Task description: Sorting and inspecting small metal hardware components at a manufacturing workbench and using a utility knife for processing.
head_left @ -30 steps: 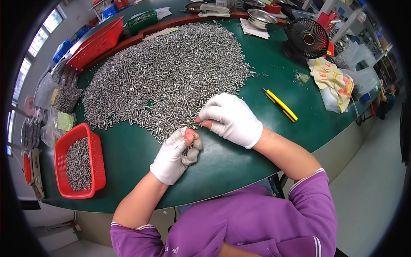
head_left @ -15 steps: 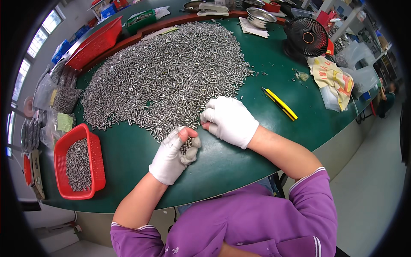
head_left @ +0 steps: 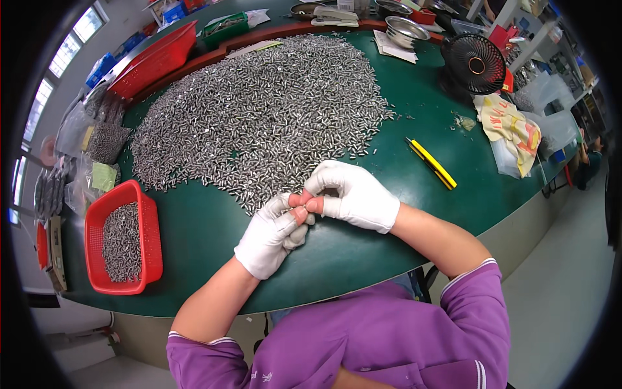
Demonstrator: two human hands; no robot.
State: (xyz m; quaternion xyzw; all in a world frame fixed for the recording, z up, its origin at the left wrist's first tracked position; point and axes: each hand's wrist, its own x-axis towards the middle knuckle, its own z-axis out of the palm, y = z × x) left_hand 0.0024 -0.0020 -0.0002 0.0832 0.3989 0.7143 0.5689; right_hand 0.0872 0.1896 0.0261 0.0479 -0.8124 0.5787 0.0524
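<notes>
Both my hands wear white gloves with bare fingertips showing, and they meet just off the near edge of a wide heap of small silvery metal pins (head_left: 259, 117). My left hand (head_left: 267, 236) is curled closed, palm inward, its thumb and forefinger pinched together. My right hand (head_left: 355, 196) pinches with thumb and forefinger against the left fingertips. Whatever lies between the right fingertips is too small to make out. The inside of my left palm is hidden by its fingers now; a moment ago pins showed there.
A red plastic basket (head_left: 155, 236) with more pins stands at the left. A yellow utility knife (head_left: 433, 165) lies to the right, with a black fan (head_left: 475, 63) and a yellow cloth bag (head_left: 508, 126) beyond. Bagged pins (head_left: 107, 142) sit at the far left.
My right hand has come away from the heap's edge, down to the left fingertips. The left thumb and forefinger have closed together. The view has shifted slightly.
</notes>
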